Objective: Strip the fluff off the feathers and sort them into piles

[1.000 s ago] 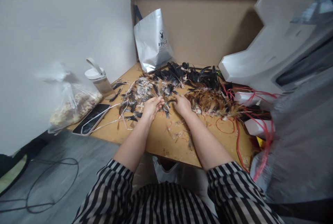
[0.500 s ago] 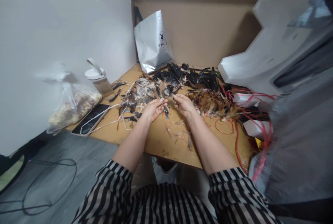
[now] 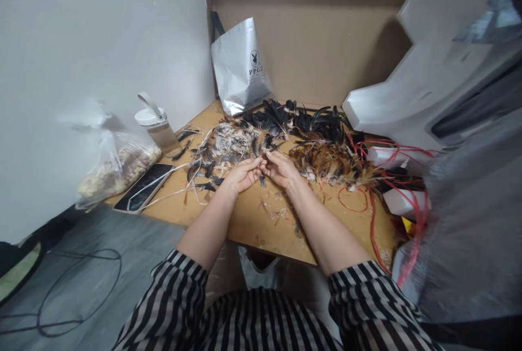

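The left hand [image 3: 247, 173] and the right hand [image 3: 280, 169] meet at the fingertips above the yellow-brown flat tabletop [image 3: 261, 226], fingers curled narrowly together; whether either grips anything (the spot between them is too small to make out) I cannot tell. Just beyond the left hand lies a loose heap of mottled grey-white and dark feathers [image 3: 228, 143]; beside the right hand is a row of fluffy golden-brown feathers [image 3: 326, 162]. Behind both spread long, glossy black feathers [image 3: 316, 124], near a shiny silver bag with black print [image 3: 238, 63]
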The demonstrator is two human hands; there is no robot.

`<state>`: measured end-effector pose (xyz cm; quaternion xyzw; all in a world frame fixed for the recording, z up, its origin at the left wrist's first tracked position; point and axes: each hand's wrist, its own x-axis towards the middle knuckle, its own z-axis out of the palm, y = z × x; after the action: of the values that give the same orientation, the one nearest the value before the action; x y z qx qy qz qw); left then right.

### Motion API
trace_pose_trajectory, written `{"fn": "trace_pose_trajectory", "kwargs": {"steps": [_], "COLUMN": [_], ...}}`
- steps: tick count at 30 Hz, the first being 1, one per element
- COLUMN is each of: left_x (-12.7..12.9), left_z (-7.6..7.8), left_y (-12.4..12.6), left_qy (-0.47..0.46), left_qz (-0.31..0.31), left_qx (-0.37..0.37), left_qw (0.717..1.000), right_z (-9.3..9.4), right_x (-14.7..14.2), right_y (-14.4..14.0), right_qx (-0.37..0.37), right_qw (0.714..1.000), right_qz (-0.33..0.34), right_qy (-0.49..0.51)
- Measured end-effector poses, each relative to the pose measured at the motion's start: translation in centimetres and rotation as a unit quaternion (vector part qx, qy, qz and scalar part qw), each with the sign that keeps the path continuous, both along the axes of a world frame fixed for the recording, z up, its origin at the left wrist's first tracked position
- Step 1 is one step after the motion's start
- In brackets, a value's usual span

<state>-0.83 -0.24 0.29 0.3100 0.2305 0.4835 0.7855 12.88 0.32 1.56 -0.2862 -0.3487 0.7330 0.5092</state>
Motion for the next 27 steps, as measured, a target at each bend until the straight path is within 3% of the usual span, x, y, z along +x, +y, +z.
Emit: {"fn": "trace_pose_trajectory", "kwargs": {"steps": [8,13,20,27], "left_x": [0.3,0.6,0.2,0.4], "left_z": [0.2,0.2,-0.5,-0.3], "left_y": [0.1,-0.1,0.4,0.2], "left_qy": [0.09,0.146,0.112,0.131], "left_qz": [0.123,0.111,0.121,0.108], "left_qx": [0.088,0.107,0.047,0.037], "left_qw": [0.984,0.977,0.985,0.985], "right_z": [0.4,-0.1,0.1,-0.4], "right_x": [-0.5,-0.7,-0.7,-1.3], "right_y": [-0.1,0.0,0.0,0.0], "right_qx": [0.012,0.023,0.043,0.07], "right_qw": [0.988,0.985,0.983,0.977], "right_qz": [-0.076,-0.103,-0.12,-0.155], "right_qy": [-0.136,-0.134,-0.133,-0.132]}}
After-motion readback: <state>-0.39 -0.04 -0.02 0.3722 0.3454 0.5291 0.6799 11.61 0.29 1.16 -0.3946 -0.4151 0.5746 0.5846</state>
